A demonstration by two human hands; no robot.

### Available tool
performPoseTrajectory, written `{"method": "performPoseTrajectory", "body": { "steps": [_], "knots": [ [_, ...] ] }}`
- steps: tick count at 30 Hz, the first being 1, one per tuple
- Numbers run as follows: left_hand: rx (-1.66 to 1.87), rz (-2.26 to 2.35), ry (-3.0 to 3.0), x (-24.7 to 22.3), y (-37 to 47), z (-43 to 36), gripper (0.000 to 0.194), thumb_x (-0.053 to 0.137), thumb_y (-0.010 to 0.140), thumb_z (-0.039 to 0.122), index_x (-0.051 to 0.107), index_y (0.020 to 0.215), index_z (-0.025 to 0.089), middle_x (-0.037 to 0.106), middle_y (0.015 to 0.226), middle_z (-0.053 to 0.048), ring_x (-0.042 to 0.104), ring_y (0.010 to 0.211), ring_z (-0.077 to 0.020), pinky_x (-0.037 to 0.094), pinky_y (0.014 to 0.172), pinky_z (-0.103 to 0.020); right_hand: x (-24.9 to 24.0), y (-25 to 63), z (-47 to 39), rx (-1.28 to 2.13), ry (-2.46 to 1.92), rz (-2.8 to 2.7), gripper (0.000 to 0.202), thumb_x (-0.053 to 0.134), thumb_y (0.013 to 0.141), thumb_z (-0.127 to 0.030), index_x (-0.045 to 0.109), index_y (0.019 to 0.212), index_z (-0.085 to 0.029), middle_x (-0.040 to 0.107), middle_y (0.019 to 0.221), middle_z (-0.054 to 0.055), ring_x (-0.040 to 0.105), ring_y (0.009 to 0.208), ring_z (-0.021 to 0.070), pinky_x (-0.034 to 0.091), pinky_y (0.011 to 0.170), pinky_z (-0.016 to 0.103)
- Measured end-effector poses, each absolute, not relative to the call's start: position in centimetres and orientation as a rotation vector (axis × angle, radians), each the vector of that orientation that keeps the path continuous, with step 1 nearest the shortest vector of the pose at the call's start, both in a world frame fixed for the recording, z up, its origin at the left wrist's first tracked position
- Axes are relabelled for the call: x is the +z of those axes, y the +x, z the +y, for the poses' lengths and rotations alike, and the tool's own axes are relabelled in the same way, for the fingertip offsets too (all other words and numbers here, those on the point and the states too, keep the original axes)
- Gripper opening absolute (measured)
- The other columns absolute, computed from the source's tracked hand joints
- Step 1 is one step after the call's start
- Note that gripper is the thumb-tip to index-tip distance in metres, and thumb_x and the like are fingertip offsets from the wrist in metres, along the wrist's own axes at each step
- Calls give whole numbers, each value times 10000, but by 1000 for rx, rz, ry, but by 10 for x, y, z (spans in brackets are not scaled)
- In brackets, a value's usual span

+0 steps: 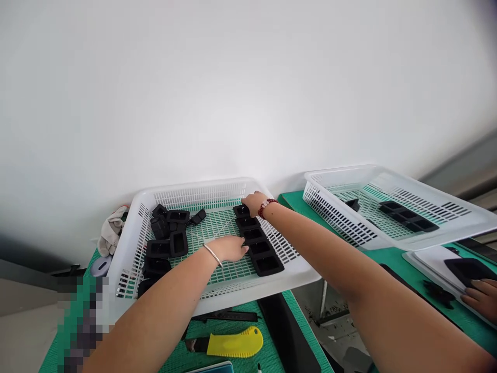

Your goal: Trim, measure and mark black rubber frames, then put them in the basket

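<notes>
A white plastic basket [149, 194] stands in front of me on a green mat. Along its right side lies a row of several black hollow rectangular pieces [268, 265], set end to end. My right hand [254, 203], with a red beaded bracelet, grips the far piece [241, 211], its fingers closed at that end. My left hand [230, 248], wearing a silver bangle, has thumb and finger closed at the left edge of a middle piece [253, 234]. Similar loose black pieces [178, 242] lie jumbled in the basket's left part, some stacked, some partly behind my left forearm.
A yellow-handled knife [235, 343] and a long black strip [287, 331] lie before the basket. A glove [112, 230] sits at left. To the right stand a second white basket [438, 194] with black pieces [407, 215] and another person's hand [481, 295]. A wall rises behind.
</notes>
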State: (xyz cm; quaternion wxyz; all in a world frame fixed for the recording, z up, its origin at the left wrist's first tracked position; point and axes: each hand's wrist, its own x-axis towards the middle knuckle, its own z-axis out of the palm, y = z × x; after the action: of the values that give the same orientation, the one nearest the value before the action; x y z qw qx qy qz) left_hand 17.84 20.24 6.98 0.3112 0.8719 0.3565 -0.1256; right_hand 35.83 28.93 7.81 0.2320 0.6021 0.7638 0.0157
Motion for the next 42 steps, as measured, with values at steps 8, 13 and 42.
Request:
{"method": "performPoseTrajectory", "body": {
  "steps": [8, 13, 42],
  "knots": [
    [-418, 990, 2327, 80, 177, 201, 468, 464, 859, 438, 585, 1224, 170, 621, 1243, -147, 589, 1125, -308, 487, 893, -396, 70, 357, 295, 35, 1592, 2013, 639, 773, 595, -224, 570, 1197, -159, 661, 1084, 125, 606, 1020, 255, 358, 901, 352],
    [-280, 1391, 2338, 99, 151, 226, 258, 567, 791, 206, 680, 994, 92, 658, 1089, -226, 626, 1034, -347, 490, 865, -426, 78, 337, 284, 124, 1603, 2196, 512, 585, 777, -139, 490, 1280, -152, 610, 1175, 146, 558, 1107, 253, 341, 945, 358],
    [557, 1299, 2678, 170, 91, 175, 259, 677, 739, 403, 708, 906, 207, 548, 1130, -79, 576, 991, -246, 478, 782, -321, 170, 285, 132, 432, 1914, 2535, 324, 367, 955, -356, 580, 1155, -217, 640, 1068, 86, 586, 949, 211, 405, 727, 291]
  ]
}}
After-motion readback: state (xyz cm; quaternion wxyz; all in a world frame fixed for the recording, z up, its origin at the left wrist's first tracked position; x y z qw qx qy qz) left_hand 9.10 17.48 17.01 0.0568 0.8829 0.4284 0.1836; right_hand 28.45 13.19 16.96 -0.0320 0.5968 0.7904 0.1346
